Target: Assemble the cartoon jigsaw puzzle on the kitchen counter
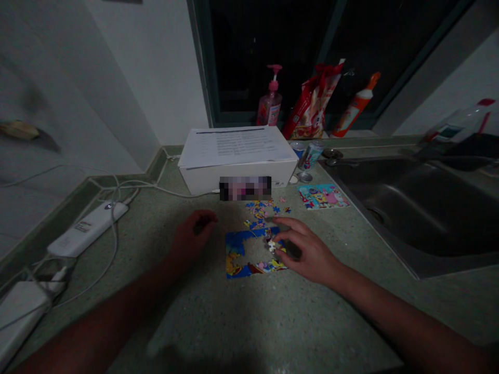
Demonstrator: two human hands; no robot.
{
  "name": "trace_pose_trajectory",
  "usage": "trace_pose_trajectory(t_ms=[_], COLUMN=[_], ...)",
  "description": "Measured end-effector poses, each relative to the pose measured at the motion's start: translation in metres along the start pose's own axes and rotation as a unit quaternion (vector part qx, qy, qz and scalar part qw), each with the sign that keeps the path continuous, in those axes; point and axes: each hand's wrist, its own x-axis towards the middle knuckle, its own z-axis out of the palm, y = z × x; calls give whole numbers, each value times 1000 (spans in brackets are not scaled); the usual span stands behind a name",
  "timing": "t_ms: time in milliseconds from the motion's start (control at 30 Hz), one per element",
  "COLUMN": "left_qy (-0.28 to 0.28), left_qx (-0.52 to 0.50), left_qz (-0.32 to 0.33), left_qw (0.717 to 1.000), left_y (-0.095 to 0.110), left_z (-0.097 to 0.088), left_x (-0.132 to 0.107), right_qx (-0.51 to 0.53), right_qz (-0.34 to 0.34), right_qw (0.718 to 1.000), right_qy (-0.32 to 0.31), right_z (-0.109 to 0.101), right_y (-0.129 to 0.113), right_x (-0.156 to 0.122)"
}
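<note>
A partly assembled jigsaw puzzle point(234, 243) lies on the counter, its blue and yellow border enclosing a bare middle. At its right side, my right hand point(306, 252) pinches a small pale puzzle piece point(272, 246) between thumb and fingertips, with the index finger stretched out above. To the puzzle's upper left, my left hand point(194, 235) hovers with fingers curled and thumb and index tips close together; nothing shows in it. Loose puzzle pieces point(258, 210) are heaped just beyond the border. A colourful cartoon picture card point(323, 197) lies farther right.
Behind the pieces stands a white box point(202, 178) with printed paper point(237, 145) on top. A can point(311, 156) stands beside it. The metal sink point(413, 208) is on the right; power strips point(88, 227) and cables lie left. A pump bottle point(270, 104) stands by the window.
</note>
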Motion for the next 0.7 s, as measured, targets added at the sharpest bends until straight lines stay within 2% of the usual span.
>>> trace_pose_trajectory(t_ms=[300, 700], left_qy=[2, -3], left_qx=[7, 20], left_qz=[-4, 0], left_qw=[1000, 1000], left_y=[0, 1], left_z=[0, -2], left_x=[-2, -1], right_qx=[-12, -20], right_qz=[24, 18], right_qw=[996, 994], right_qy=[-90, -103], right_z=[-16, -16], right_y=[7, 3], right_x=[-8, -9])
